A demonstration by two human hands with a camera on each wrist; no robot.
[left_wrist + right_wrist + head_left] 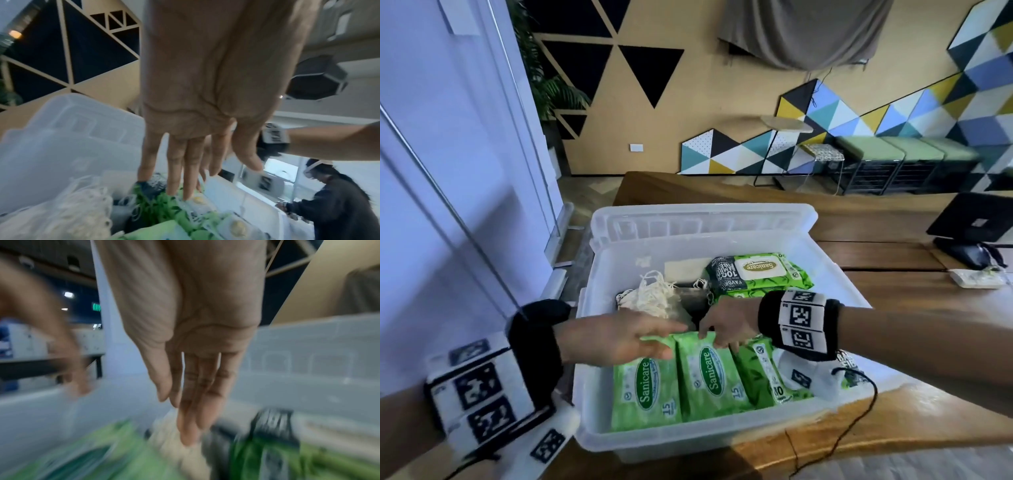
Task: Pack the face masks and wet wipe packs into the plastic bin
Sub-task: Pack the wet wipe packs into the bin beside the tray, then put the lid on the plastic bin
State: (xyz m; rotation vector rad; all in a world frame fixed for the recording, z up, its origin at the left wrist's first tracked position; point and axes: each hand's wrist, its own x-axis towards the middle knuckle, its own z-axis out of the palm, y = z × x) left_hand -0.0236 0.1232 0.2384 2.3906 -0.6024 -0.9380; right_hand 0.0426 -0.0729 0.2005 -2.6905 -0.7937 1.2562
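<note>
Translucent plastic bin fills the centre of the head view on a wooden table, its near wall cut by two forearms. Along that near side stand green wet wipe packs, their top edges hidden by the hands; another pack lies flat at the far right. Face masks with cream ear loops bunch at the middle left, partly covered. The left hand hovers flat, fingers straight, holding nothing. The right hand hangs fingers-down and relaxed; its wrist view is blurred, so contact with the packs is unclear.
</note>
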